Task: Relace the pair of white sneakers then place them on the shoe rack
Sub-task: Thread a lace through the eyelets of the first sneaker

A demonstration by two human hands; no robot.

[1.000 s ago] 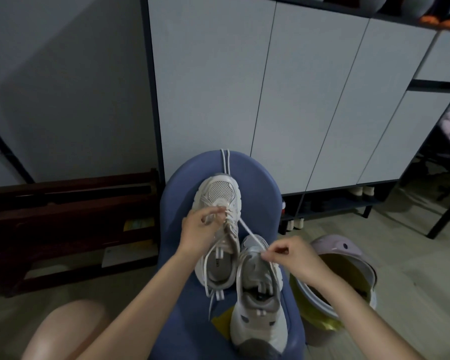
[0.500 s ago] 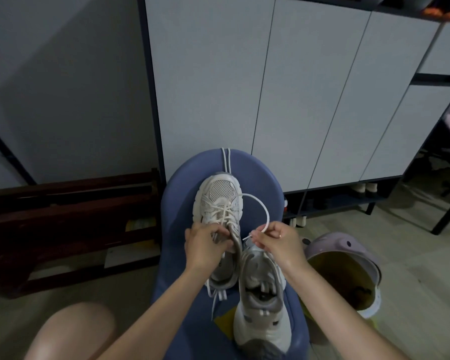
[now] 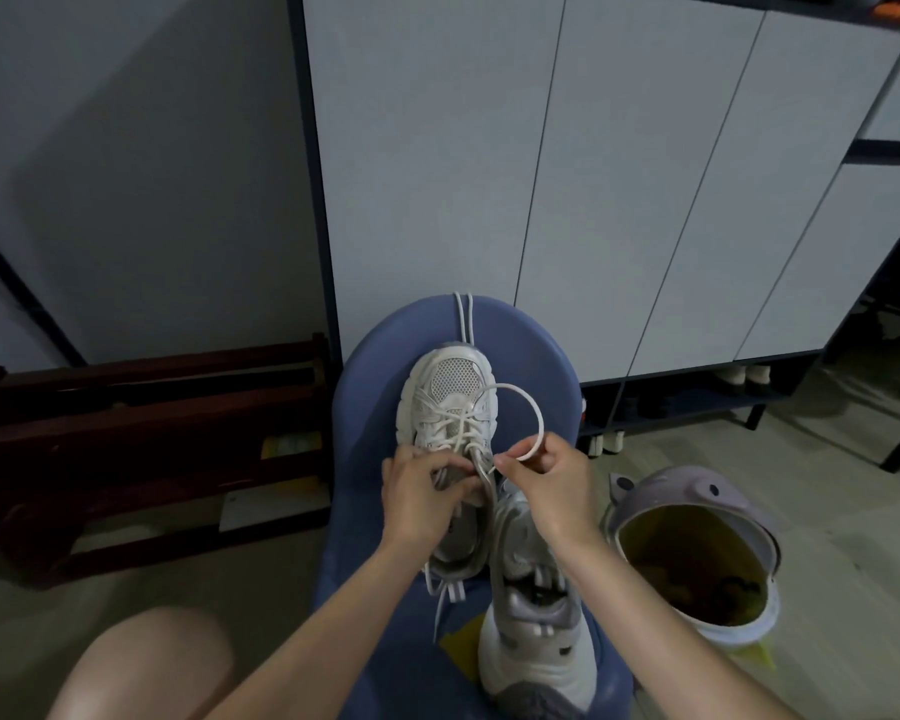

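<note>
Two hands work a mesh-toed sneaker: right hand pinches the round lace loop, left hand grips its tongue.

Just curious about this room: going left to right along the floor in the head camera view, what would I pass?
Dark wooden rack → blue chair holding the sneakers → lavender bin.

Centre frame, the far sneaker shows a mesh cloth toe panel with smooth, faintly shiny overlays; its lace looks like woven cord. The blue seat beneath is matt. Cabinet doors up top are smooth, flat matt. At left, dark varnished wood rack. Lower right, glossy plastic bin.
</note>
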